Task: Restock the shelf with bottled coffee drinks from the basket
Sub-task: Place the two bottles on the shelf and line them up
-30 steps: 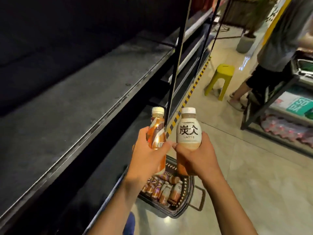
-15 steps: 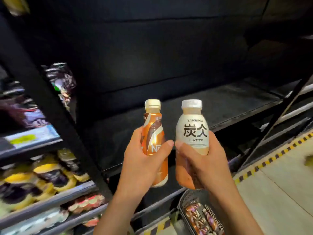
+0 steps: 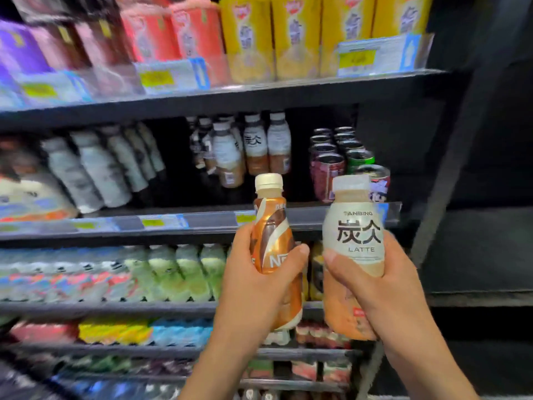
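Two bottled coffee drinks held up before a stocked store shelf, centre to lower right of the frame. The left hand point(image 3: 253, 287) wraps its fingers and thumb firmly around the lower body of an orange-and-brown coffee bottle point(image 3: 272, 241) with a cream cap, held upright. The right hand point(image 3: 383, 287) grips a white-labelled latte bottle point(image 3: 353, 243), also upright, thumb across its front below the word "LATTE". The two bottles stand just beside each other, apart, both in front of the price rail of the middle shelf point(image 3: 202, 220).

On that shelf, upper centre, stands a group of matching latte bottles point(image 3: 253, 145); a dark gap lies in front of them. To their right is a cluster of drink cans point(image 3: 337, 160); to the left, blurred pale bottles point(image 3: 98, 163). Yellow and red cartons point(image 3: 277, 36) fill the shelf above.

Progress, as judged: neither held bottle is yet on the shelf, so this placement is pending. The gap before the latte group looks like the likely spot for the right-hand bottle; no matching row for the orange bottle can be made out. The basket is out of view, so the remaining stock cannot be told.
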`<state>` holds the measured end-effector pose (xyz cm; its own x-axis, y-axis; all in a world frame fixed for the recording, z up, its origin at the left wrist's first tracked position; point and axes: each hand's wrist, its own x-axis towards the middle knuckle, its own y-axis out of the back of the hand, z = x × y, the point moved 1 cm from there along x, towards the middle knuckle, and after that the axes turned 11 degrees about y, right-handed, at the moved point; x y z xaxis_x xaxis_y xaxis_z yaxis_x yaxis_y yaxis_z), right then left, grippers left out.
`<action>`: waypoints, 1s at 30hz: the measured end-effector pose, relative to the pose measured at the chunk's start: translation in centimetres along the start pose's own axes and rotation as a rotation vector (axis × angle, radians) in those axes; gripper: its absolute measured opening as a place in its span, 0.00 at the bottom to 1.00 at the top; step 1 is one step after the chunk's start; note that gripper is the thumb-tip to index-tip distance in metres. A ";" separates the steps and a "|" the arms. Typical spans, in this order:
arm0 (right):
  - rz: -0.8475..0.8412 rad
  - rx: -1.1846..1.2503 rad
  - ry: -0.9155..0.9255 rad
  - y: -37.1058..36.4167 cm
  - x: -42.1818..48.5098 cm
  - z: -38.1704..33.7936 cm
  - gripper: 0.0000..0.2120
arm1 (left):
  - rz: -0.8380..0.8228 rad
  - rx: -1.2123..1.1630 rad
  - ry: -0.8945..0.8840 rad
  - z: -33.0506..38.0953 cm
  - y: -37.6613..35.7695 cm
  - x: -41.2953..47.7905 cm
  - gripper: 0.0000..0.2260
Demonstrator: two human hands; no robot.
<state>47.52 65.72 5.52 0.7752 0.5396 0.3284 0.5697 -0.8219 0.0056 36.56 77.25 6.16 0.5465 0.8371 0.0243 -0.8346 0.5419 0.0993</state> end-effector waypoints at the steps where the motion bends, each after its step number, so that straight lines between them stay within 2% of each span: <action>1: -0.010 0.000 0.002 -2.0 -0.3 -0.1 0.17 | 0.007 0.007 0.000 -0.1 2.0 0.4 0.15; 10: -0.061 -0.013 -0.017 -14.1 1.7 -1.7 0.15 | 0.045 -0.078 0.071 0.6 13.9 6.3 0.13; 13: -0.049 -0.069 -0.038 -15.9 4.8 -2.1 0.15 | -0.009 -0.074 0.131 0.9 16.0 10.3 0.12; 16: -0.084 -0.080 -0.078 -17.0 8.2 -2.4 0.13 | -0.110 -0.231 0.234 1.9 17.4 14.6 0.13; 19: -0.108 -0.019 -0.175 -18.0 11.5 -2.0 0.18 | -0.157 -0.226 0.231 2.3 18.3 19.1 0.11; 22: -0.084 -0.048 -0.234 -18.6 14.9 -1.4 0.25 | -0.083 -0.206 0.246 1.6 18.4 23.6 0.08; 23: -0.061 -0.048 -0.232 -18.9 15.8 -1.2 0.22 | -0.023 -0.183 0.248 1.0 18.3 25.8 0.12; 25: -0.011 -0.001 -0.200 -19.8 17.7 -0.5 0.15 | 0.076 -0.117 0.237 -0.3 18.2 30.3 0.28; 26: 0.003 0.020 -0.187 -20.3 18.5 -0.1 0.20 | 0.101 -0.056 0.221 -1.1 18.4 32.5 0.34; 27: 0.022 0.024 -0.175 -20.7 19.3 0.3 0.30 | 0.108 0.014 0.194 -1.5 18.5 33.5 0.34; 28: 0.031 0.009 -0.144 -21.0 20.3 1.2 0.39 | 0.119 0.076 0.161 -1.5 18.5 33.8 0.30; 30: 0.033 -0.079 -0.088 -20.9 23.1 4.1 0.44 | 0.126 0.155 0.075 -1.7 18.4 34.8 0.23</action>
<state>54.68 96.14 9.09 0.8162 0.5231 0.2453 0.5229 -0.8494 0.0715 40.08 116.49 7.11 0.4273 0.9037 -0.0270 -0.8720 0.4198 0.2520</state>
